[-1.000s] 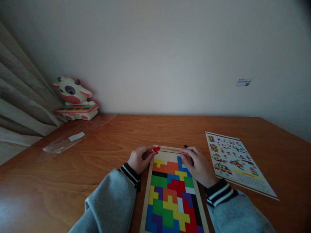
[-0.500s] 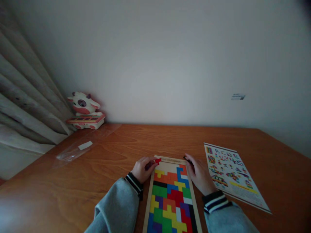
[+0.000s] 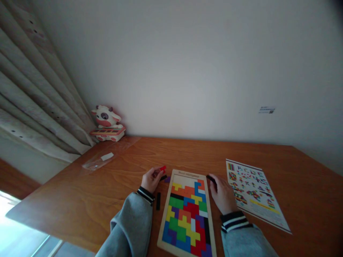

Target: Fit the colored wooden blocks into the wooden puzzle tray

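A wooden puzzle board (image 3: 213,228) lies on the table, mostly filled with coloured blocks; bare wood shows at its far end. Left of the board, my left hand (image 3: 150,179) pinches a red block (image 3: 163,169). A small black piece (image 3: 163,177) is by its fingertips, and a purple piece (image 3: 167,180) lies between them and the board. Nearer me rests a long black piece (image 3: 158,201). My right hand (image 3: 223,194) is at the board's far right corner, its fingers closed on a black piece (image 3: 210,178).
A printed sheet (image 3: 257,192) lies on the table (image 3: 128,164) at the right. At the back left stand a cow toy (image 3: 107,123) with a keyboard and a clear plastic wrapper (image 3: 93,163). A curtain (image 3: 40,96) hangs at the left.
My left hand has moved left with the red block, off the board's far left corner. Black and purple pieces beside the board now show. The view has shifted slightly.
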Available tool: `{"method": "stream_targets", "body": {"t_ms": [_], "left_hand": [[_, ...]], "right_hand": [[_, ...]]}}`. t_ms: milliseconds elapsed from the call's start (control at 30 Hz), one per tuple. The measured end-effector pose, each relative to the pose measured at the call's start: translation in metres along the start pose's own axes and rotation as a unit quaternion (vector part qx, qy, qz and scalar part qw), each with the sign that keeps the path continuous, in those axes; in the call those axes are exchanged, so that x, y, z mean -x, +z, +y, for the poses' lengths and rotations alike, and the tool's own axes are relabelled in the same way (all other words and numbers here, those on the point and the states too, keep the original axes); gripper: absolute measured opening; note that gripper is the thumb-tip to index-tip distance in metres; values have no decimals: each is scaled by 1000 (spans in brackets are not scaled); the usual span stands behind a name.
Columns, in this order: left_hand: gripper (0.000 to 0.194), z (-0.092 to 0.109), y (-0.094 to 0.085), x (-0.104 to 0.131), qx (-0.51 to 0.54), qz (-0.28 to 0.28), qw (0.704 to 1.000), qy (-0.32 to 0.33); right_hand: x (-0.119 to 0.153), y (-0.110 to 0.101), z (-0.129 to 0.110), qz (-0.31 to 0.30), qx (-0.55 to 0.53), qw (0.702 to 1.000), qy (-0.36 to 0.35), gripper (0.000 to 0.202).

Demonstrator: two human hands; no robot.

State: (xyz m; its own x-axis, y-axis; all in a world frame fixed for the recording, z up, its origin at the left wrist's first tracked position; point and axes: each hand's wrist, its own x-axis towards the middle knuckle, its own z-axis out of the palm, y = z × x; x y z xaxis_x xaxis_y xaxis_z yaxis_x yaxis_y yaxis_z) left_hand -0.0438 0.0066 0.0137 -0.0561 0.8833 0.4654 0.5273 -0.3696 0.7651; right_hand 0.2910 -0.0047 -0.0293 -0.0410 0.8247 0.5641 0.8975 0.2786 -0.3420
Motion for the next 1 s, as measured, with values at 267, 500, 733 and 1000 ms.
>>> {"method": "stream_targets", "body": {"t_ms": [267, 500, 733, 1000], "left_hand": [[36, 2, 4, 1, -29, -18, 999, 13], [36, -12, -2, -17, 5, -36, 999, -2], [36, -21, 2, -13, 42, -76, 996, -15], [27, -4, 3, -14, -59, -87, 985, 140]], "right_hand": [[0, 1, 7, 3, -41, 998, 47, 27], [-1, -1, 11, -14, -55, 997, 54, 26], [-1, -11, -1, -18, -35, 999, 24, 28], [-3, -25, -21, 10, -53, 998, -13, 23]]}}
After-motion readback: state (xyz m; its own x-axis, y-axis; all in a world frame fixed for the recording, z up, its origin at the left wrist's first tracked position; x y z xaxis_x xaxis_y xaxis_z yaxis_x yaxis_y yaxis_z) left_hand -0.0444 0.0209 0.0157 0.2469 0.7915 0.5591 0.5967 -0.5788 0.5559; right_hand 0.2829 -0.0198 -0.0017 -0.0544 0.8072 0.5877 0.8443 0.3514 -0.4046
